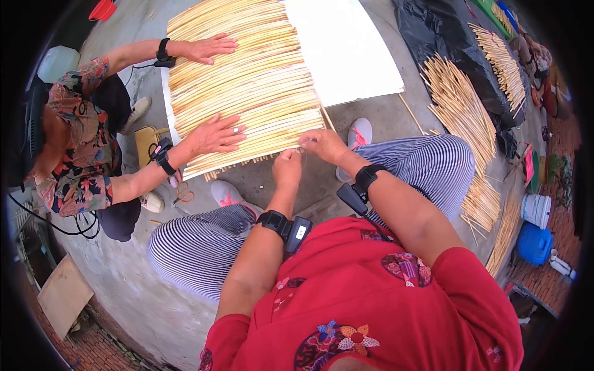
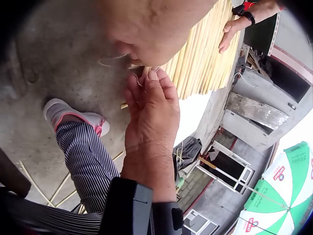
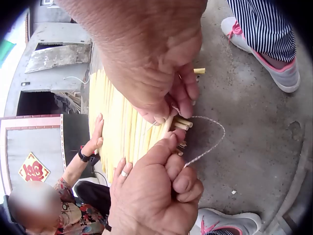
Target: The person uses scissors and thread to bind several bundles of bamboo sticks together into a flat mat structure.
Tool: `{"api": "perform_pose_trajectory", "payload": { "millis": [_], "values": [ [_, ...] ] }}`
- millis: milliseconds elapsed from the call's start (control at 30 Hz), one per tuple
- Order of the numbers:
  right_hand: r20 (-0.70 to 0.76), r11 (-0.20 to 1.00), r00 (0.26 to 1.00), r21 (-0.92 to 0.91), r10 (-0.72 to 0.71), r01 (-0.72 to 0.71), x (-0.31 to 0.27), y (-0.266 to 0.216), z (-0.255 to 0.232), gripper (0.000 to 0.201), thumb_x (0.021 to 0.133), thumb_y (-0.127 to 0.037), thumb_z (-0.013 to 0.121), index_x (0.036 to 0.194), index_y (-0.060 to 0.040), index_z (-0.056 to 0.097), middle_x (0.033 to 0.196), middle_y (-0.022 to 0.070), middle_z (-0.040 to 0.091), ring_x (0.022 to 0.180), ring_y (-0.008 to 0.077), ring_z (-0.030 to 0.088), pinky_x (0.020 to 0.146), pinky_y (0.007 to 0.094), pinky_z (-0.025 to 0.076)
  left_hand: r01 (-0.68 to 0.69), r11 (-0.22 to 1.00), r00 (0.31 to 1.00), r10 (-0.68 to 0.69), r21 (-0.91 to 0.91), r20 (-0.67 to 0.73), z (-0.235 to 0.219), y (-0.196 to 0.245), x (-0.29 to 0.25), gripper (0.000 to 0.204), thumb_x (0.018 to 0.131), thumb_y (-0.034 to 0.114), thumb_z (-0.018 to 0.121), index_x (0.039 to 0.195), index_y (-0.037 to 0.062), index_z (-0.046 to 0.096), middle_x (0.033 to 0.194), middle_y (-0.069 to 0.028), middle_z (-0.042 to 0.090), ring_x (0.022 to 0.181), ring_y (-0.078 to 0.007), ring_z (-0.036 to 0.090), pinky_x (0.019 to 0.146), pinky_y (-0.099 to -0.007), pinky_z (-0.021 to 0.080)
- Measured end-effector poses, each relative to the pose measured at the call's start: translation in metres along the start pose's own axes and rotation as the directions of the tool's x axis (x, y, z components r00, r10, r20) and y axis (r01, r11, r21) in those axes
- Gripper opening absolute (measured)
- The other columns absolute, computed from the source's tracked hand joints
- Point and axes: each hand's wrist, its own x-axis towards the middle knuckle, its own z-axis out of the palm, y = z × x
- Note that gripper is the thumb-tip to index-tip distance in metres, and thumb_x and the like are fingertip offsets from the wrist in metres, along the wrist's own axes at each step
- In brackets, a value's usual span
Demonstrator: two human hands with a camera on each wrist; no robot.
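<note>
Pale sticks (image 1: 247,74) lie side by side as a mat in the head view. At its near right corner, my left hand (image 1: 288,168) and right hand (image 1: 325,145) are close together. The right wrist view shows my left hand (image 3: 156,188) curled round a thin twisted string (image 3: 224,129), its thumb and forefinger at the stick ends (image 3: 183,123). Above it, the fingers of my right hand (image 3: 146,58) pinch string beside a stick. In the left wrist view, my right hand (image 2: 152,115) pinches with thumb and fingers; my left hand (image 2: 151,29) is blurred.
Another person's hands (image 1: 213,135) rest flat on the mat from the left. A white board (image 1: 343,55) lies beyond it. Loose stick piles (image 1: 461,105) and black plastic (image 1: 433,31) are at right. Scissors (image 1: 184,193) lie on the floor near a shoe (image 1: 227,193).
</note>
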Motion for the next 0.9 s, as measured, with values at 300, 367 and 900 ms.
{"api": "perform_pose_trajectory", "payload": {
  "millis": [300, 367, 900],
  "values": [
    [-0.011, 0.934, 0.972, -0.278, -0.236, 0.223, -0.003, -0.002, -0.003, 0.014, 0.083, -0.022, 0.057, 0.09, -0.0129, 0.065, 0.09, 0.0086, 0.063, 0.082, 0.0289, 0.061, 0.072, 0.0382, 0.048, -0.119, 0.919, 0.989, 0.142, 0.377, -0.035, -0.011, 0.017, -0.009, 0.021, 0.083, 0.03, 0.055, 0.087, 0.0108, 0.063, 0.079, -0.0164, 0.064, 0.078, -0.0374, 0.06, 0.07, -0.0442, 0.047],
    [0.019, 0.899, 0.967, -0.363, -0.255, 0.244, -0.004, -0.007, -0.005, 0.013, 0.082, -0.022, 0.057, 0.087, -0.0136, 0.064, 0.09, 0.0082, 0.061, 0.082, 0.0286, 0.061, 0.071, 0.0394, 0.049, -0.158, 0.9, 0.982, 0.188, 0.407, -0.035, -0.012, 0.017, -0.009, 0.02, 0.083, 0.029, 0.055, 0.086, 0.011, 0.062, 0.077, -0.0167, 0.064, 0.076, -0.038, 0.061, 0.068, -0.0453, 0.047],
    [0.238, 0.785, 0.88, -0.398, -0.411, 0.475, 0.028, -0.015, -0.035, 0.008, 0.076, -0.016, 0.062, 0.083, -0.0179, 0.066, 0.091, 0.0034, 0.057, 0.087, 0.0233, 0.059, 0.071, 0.0351, 0.048, -0.32, 0.794, 0.934, 0.355, 0.518, 0.033, -0.016, 0.031, 0.003, 0.015, 0.084, 0.027, 0.055, 0.088, 0.0138, 0.062, 0.078, -0.0161, 0.064, 0.07, -0.0373, 0.061, 0.063, -0.048, 0.048]
  ]
}}
